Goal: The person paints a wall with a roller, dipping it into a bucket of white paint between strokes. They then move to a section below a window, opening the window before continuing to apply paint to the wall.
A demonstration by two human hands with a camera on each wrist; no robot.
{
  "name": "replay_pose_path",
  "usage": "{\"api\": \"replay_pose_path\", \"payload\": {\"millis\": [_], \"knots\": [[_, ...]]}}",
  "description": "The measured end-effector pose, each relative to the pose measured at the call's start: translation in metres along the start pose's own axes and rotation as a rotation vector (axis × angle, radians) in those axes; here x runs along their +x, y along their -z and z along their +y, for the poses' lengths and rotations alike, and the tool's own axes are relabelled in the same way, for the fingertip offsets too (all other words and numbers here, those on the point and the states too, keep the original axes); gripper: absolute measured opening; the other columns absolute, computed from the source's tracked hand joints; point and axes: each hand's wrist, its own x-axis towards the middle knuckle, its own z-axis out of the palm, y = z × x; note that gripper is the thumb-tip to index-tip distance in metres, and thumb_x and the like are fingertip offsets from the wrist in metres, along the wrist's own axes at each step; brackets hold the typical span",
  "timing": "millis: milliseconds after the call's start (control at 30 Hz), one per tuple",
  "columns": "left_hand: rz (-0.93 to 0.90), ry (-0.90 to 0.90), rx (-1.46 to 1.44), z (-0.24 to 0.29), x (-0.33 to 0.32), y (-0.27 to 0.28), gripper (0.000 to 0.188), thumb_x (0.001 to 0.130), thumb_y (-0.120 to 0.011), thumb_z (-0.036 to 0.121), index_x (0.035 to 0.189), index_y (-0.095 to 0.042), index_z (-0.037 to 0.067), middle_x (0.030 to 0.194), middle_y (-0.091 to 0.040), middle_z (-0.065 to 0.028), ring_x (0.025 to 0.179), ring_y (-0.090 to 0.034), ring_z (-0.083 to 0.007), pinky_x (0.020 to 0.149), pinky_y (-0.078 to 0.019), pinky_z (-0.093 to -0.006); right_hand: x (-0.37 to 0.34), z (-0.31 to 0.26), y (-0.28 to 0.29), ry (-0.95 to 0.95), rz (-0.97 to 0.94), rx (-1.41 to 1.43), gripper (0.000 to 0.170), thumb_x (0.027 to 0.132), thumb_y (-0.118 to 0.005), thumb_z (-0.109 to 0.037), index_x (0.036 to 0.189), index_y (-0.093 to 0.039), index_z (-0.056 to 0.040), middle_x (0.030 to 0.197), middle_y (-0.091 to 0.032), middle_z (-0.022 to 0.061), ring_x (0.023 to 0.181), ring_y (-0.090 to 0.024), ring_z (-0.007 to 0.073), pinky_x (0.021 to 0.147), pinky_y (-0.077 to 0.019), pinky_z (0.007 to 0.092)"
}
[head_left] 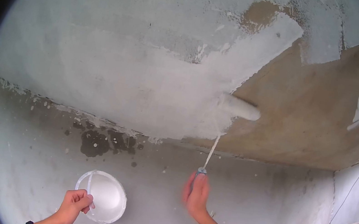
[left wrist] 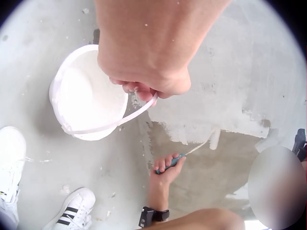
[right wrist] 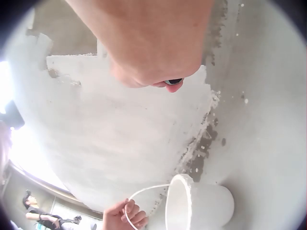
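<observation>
My right hand [head_left: 197,195] grips the blue handle [left wrist: 171,164] of a paint roller. Its white sleeve [head_left: 240,107] lies against the wall, where white coating [head_left: 115,80] meets bare brown surface [head_left: 294,110]. The fingers of my left hand [head_left: 73,207] are curled round the thin white handle [left wrist: 103,127] of a white bucket [head_left: 123,200]. In the right wrist view the bucket [right wrist: 211,206] appears at the bottom, beside the left hand [right wrist: 125,218]; the roller sleeve is hidden there.
Dark wet spots [head_left: 94,143] and white drips mark the floor near the wall's base. White shoes [left wrist: 74,208] stand close to the bucket. A cable [head_left: 345,199] hangs at the right. Another person [right wrist: 41,213] is in the background of the right wrist view.
</observation>
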Motion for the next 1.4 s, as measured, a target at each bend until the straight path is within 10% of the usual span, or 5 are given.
{"api": "replay_pose_path", "payload": {"millis": [567,1033,1400], "knots": [[-0.14,-0.111,0.097,0.017,-0.009,-0.021,0.034,0.095,-0.054,0.034,0.078,-0.063,0.006,0.066,-0.047,0.0025,0.063,-0.04,-0.01,0.06,-0.0331,-0.0276,0.05,-0.172,-0.001,0.342,-0.041,0.041,0.048,0.098,-0.04,-0.054,0.086,-0.044,-0.0081,0.056,-0.039,-0.0014,0.043,-0.034,0.006,0.038,-0.0308,0.0236],[-0.079,-0.142,0.071,0.016,-0.014,-0.023,0.034,0.096,-0.054,0.035,0.079,-0.061,0.006,0.065,-0.045,0.0038,0.062,-0.038,-0.0089,0.059,-0.0322,-0.0256,0.03,-0.03,0.016,0.288,0.051,-0.11,0.042,0.101,-0.041,-0.046,0.08,-0.046,-0.0093,0.059,-0.04,-0.004,0.046,-0.036,0.0047,0.04,-0.0265,0.0234],[-0.069,-0.147,0.051,0.011,-0.01,-0.025,0.031,0.094,-0.054,0.031,0.079,-0.062,0.005,0.065,-0.047,0.0028,0.062,-0.04,-0.0095,0.059,-0.0327,-0.0258,0.034,-0.14,-0.02,0.381,-0.042,-0.227,0.04,0.102,-0.04,-0.04,0.077,-0.044,-0.0095,0.06,-0.039,-0.0047,0.048,-0.037,0.005,0.042,-0.0283,0.0234]]}}
